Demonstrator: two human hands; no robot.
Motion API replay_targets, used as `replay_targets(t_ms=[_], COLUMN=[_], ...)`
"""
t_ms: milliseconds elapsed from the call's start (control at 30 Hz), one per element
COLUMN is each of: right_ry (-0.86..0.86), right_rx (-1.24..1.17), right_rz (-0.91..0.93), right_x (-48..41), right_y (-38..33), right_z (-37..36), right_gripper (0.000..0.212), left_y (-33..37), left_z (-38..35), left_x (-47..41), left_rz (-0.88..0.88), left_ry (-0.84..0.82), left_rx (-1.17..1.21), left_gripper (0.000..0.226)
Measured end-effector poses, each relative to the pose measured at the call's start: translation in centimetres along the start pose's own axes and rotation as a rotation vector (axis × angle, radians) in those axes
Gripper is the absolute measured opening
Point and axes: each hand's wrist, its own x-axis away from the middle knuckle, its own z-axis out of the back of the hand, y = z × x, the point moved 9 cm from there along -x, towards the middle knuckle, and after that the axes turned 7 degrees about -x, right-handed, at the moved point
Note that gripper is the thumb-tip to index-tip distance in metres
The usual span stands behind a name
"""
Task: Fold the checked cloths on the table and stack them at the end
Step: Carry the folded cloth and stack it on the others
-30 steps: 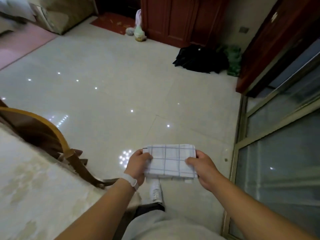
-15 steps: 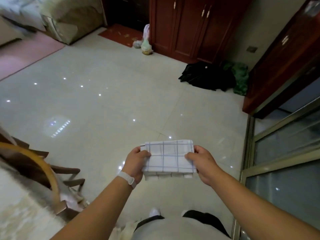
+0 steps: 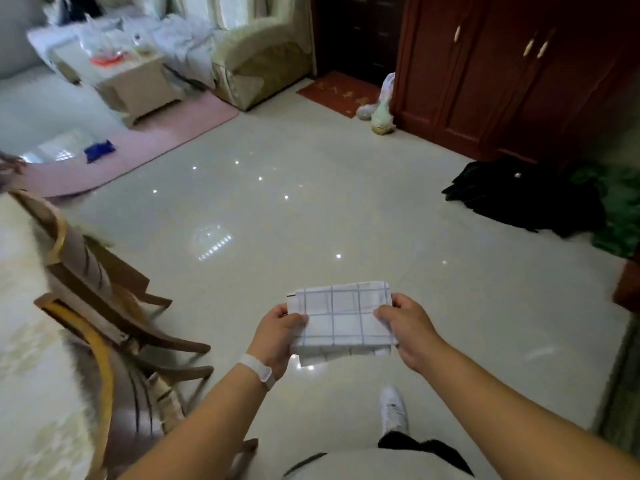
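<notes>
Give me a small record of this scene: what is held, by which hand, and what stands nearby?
held: checked cloth, folded small
left hand: grips its left edge
right hand: grips its right edge
cloth's place: in the air over the floor, off the table
table: left edge of view, pale cover
chair: wooden, beside the table

Cloth between left hand, right hand

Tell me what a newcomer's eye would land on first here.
A folded checked cloth, held in the air low in the middle, the left hand pinching its left edge and the right hand its right edge. Behind lies shiny pale floor, with wooden chairs at left and a black heap at right by the red cupboard.
</notes>
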Motion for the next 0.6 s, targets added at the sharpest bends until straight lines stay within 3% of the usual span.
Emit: replay_targets(t_ms=[333,600], right_ry=[-0.163,-0.252], right_rx=[0.033,0.092], right_rz=[-0.017,-0.070], right_x=[-8.3,-11.9], right_y=[-6.3,-7.9], right_z=[-0.7,-6.3], right_gripper=[0.013,0.012], left_y=[5.3,7.9], left_z=[-4.4,-1.3], left_x=[-2.6,-5.0], left_rz=[-0.001,-0.023], left_ry=[0.163,0.287], left_rx=[0.055,0.120], left_gripper=[0.026,0.023])
